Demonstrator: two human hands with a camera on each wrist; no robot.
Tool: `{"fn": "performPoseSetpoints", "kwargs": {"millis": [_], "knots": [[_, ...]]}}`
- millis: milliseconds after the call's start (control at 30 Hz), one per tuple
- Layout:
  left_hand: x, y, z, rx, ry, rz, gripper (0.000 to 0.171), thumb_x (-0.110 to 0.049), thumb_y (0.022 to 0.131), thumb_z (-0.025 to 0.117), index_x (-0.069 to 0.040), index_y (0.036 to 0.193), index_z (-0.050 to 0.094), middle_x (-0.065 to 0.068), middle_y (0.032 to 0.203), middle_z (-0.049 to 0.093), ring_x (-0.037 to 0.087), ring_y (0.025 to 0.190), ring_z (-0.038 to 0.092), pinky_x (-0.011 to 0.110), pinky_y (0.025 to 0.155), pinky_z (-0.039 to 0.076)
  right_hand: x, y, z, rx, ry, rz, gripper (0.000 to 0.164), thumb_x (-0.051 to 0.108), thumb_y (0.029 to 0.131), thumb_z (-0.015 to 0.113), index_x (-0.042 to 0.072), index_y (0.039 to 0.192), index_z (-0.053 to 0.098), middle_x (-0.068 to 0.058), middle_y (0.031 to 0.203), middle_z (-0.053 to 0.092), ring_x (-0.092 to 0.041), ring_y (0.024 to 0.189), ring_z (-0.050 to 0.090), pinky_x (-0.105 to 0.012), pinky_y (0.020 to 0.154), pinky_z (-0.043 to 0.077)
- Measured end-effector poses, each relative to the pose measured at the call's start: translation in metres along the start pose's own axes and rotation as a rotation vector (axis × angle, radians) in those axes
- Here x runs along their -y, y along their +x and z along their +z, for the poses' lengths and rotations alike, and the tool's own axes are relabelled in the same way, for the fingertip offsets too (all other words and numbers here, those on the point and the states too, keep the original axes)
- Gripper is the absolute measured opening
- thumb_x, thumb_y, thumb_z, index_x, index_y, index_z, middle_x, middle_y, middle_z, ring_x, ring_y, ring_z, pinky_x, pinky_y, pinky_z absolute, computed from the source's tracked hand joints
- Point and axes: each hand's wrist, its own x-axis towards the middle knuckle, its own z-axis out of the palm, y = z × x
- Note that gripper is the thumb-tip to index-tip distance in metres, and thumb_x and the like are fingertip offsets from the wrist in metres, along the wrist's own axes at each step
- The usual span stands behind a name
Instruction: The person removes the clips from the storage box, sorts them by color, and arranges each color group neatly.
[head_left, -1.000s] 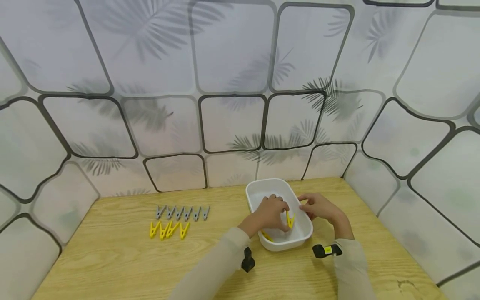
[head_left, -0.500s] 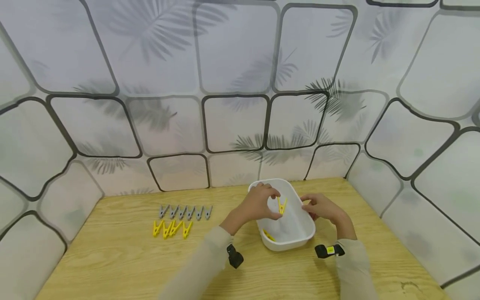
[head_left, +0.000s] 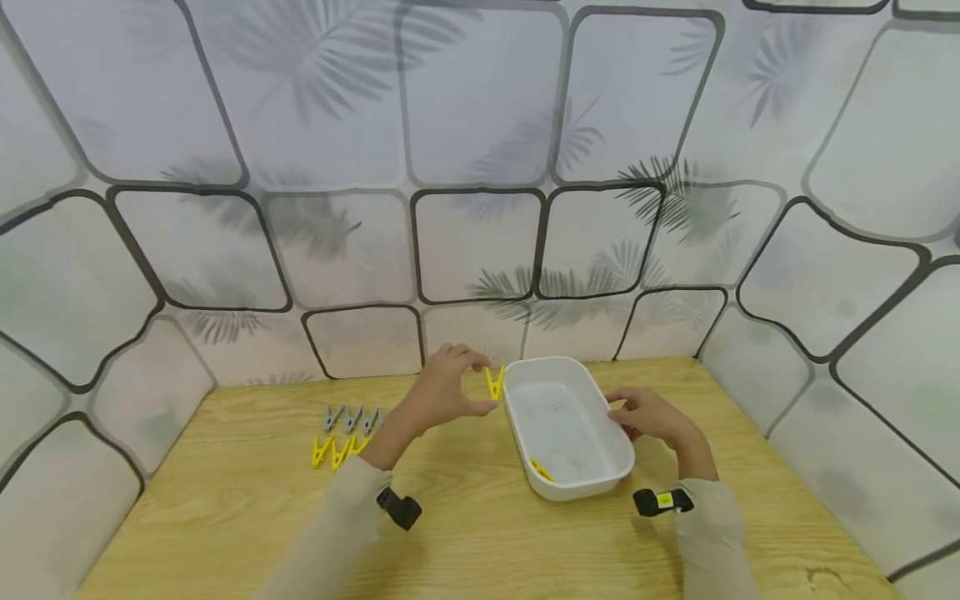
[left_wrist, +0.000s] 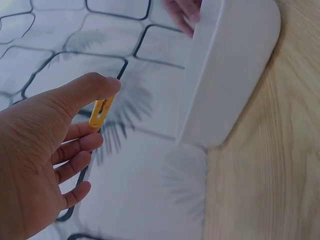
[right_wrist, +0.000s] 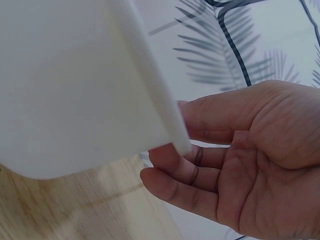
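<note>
My left hand [head_left: 442, 390] pinches a yellow clothespin [head_left: 495, 383] between thumb and fingertips, in the air just left of a white plastic basin [head_left: 566, 421]. The left wrist view shows the clothespin [left_wrist: 101, 111] edge-on, partly covered by the thumb; the other fingers are loosely bent. On the basin's right side, my right hand [head_left: 648, 417] grips the rim. Close up in the right wrist view, its thumb and fingers lie on either side of the basin's edge [right_wrist: 150, 85]. Another yellow clothespin [head_left: 541, 470] lies inside the basin near its left wall.
At left on the wooden table [head_left: 225, 500] stand a row of grey clothespins [head_left: 352, 419] and a row of yellow clothespins [head_left: 337, 452], both partly hidden by my left arm. A patterned wall covering [head_left: 480, 250] encloses the table's back and sides.
My left hand has lifted the yellow clothespin out of the basin and carried it left past the rim. My right hand has stayed at the basin's edge.
</note>
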Motion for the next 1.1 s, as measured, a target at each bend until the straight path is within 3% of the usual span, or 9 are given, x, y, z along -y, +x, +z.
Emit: {"fn": "performPoseSetpoints", "kwargs": {"millis": [233,400,567,800,1100], "knots": [[0.027,-0.033,-0.027,-0.047,0.014,-0.092,0.054,-0.033,0.075,0.09,-0.011,0.12,0.07,0.004,0.104,0.065,0.027,0.101,0.056,0.05,0.089,0.046,0.001,0.001,0.0,0.001,0.0,0.001,0.044,0.009,0.101,0.058,-0.014,0.137,0.051,-0.012,0.083,0.066,-0.017,0.07,0.063,-0.04,0.069,0.058],[0.043,-0.055,-0.036,-0.042,0.037,-0.145,0.053,-0.03,0.075,0.091,-0.008,0.119,0.071,0.004,0.102,0.063,0.026,0.097,0.054,0.046,0.085,0.045,0.002,-0.001,0.0,0.0,0.003,-0.003,0.044,0.009,0.101,0.058,-0.014,0.137,0.05,-0.012,0.084,0.066,-0.017,0.07,0.063,-0.039,0.069,0.058],[0.052,-0.073,-0.037,-0.017,0.055,-0.188,0.052,-0.028,0.076,0.09,-0.005,0.118,0.07,0.004,0.1,0.062,0.024,0.092,0.051,0.041,0.079,0.044,0.004,-0.004,-0.002,0.0,-0.003,-0.001,0.043,0.009,0.101,0.057,-0.014,0.137,0.05,-0.013,0.084,0.067,-0.017,0.07,0.063,-0.04,0.07,0.058],[0.061,-0.096,-0.029,0.035,0.117,-0.235,0.052,-0.03,0.076,0.089,-0.004,0.117,0.071,0.008,0.102,0.065,0.028,0.098,0.056,0.047,0.082,0.047,0.003,-0.005,-0.002,-0.001,0.0,-0.001,0.043,0.009,0.101,0.058,-0.014,0.137,0.051,-0.014,0.085,0.067,-0.018,0.071,0.063,-0.042,0.07,0.058],[0.066,-0.114,-0.02,0.112,0.136,-0.292,0.053,-0.03,0.076,0.089,-0.003,0.117,0.07,0.008,0.101,0.065,0.026,0.095,0.055,0.051,0.086,0.047,0.003,-0.002,0.0,-0.005,-0.005,0.016,0.043,0.011,0.101,0.058,-0.012,0.137,0.051,-0.013,0.088,0.067,-0.019,0.073,0.064,-0.043,0.072,0.059]]}}
